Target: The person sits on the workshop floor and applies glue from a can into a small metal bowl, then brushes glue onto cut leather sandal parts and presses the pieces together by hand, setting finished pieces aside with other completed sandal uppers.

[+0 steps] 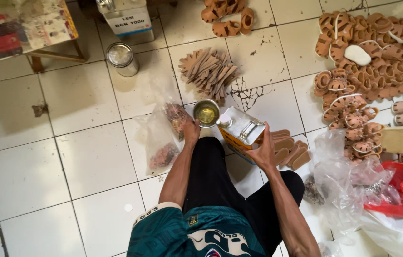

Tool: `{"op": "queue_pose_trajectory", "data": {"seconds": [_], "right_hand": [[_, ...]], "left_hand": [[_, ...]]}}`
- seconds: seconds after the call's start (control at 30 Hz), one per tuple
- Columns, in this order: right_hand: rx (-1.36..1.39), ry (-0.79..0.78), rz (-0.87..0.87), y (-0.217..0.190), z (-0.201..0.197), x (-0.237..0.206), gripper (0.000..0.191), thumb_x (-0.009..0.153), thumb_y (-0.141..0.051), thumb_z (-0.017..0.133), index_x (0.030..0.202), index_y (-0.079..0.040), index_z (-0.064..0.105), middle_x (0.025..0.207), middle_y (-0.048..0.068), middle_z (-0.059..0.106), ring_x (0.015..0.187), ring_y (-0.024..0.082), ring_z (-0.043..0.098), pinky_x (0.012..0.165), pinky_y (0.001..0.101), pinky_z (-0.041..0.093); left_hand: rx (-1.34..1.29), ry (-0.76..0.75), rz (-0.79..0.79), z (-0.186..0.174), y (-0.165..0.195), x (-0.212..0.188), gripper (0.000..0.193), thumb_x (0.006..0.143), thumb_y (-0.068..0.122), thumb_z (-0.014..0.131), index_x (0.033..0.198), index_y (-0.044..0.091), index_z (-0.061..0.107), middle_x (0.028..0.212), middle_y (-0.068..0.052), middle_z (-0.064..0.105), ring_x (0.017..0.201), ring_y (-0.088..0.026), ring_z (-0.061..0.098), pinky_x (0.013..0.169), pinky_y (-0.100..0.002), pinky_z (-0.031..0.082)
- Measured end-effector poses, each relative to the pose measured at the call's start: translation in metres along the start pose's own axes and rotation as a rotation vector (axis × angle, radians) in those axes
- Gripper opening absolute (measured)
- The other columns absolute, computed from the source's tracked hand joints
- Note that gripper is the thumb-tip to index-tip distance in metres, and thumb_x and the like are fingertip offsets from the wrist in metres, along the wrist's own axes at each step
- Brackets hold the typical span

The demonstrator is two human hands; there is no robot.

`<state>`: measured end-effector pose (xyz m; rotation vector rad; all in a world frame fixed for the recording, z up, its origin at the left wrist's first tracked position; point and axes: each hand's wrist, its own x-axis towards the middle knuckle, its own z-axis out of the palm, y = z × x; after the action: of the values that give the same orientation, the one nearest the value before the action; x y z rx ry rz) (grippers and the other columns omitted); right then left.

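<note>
My right hand grips a rectangular metal can with a yellow label, tilted so its capped spout points at a small round tin holding yellowish liquid. My left hand holds that small tin by its near side, on the tiled floor. My knee in black trousers lies under both arms.
A clear plastic bag with brown scraps lies left of the tin. Brown cut strips are piled beyond, sandal parts heap at right. A silver tin, a large white can, a low table, a red bag and clear bags stand around.
</note>
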<state>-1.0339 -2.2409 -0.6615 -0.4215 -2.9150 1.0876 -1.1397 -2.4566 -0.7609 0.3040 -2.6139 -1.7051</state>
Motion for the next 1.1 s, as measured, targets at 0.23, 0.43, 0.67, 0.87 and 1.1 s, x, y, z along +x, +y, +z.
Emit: {"op": "queue_pose_trajectory", "data": {"seconds": [0.23,0.43,0.67,0.87,1.1], "right_hand": [[0.011,-0.010,0.075,0.021,-0.011,-0.013,0.137,0.059,-0.031,0.098,0.163,-0.011,0.011,0.146,0.022,0.049,0.125,0.036,0.060,0.106,0.0512,0.053],[0.159,0.132,0.038,0.021,-0.007,-0.023,0.127,0.067,-0.026,0.096,0.161,-0.007,0.014,0.146,0.025,0.047,0.130,0.038,0.057,0.105,0.0497,0.055],[0.119,0.342,0.090,-0.008,-0.006,-0.044,0.132,0.069,-0.032,0.100,0.157,-0.002,0.005,0.146,0.034,0.036,0.129,0.045,0.051,0.104,0.0514,0.051],[0.205,0.478,0.147,-0.041,-0.013,-0.058,0.138,0.066,-0.036,0.101,0.152,0.004,0.000,0.148,0.040,0.031,0.131,0.053,0.048,0.107,0.0511,0.046],[0.348,0.491,0.304,-0.048,-0.024,-0.087,0.136,0.066,-0.039,0.098,0.153,0.002,0.001,0.143,0.038,0.045,0.129,0.050,0.054,0.103,0.0493,0.049]], "left_hand": [[0.082,-0.144,0.158,-0.029,0.018,-0.004,0.025,0.096,0.020,0.064,0.102,-0.004,0.059,0.080,-0.030,0.066,0.079,-0.050,0.065,0.069,-0.057,0.049],[0.128,-0.216,0.162,-0.041,0.030,-0.024,0.026,0.096,0.022,0.066,0.096,-0.004,0.062,0.080,-0.030,0.065,0.080,-0.048,0.065,0.072,-0.055,0.050],[0.156,-0.145,0.272,-0.037,0.043,-0.043,0.031,0.097,0.023,0.066,0.086,-0.006,0.067,0.078,-0.026,0.067,0.075,-0.043,0.065,0.071,-0.051,0.052],[-0.060,-0.264,0.014,-0.044,0.076,-0.075,0.032,0.101,0.025,0.058,0.090,-0.004,0.068,0.073,-0.017,0.074,0.064,-0.024,0.073,0.063,-0.037,0.057],[-0.046,-0.324,0.014,-0.039,0.097,-0.129,0.025,0.096,0.023,0.061,0.104,0.000,0.068,0.076,-0.016,0.074,0.067,-0.023,0.073,0.061,-0.035,0.058]]}}
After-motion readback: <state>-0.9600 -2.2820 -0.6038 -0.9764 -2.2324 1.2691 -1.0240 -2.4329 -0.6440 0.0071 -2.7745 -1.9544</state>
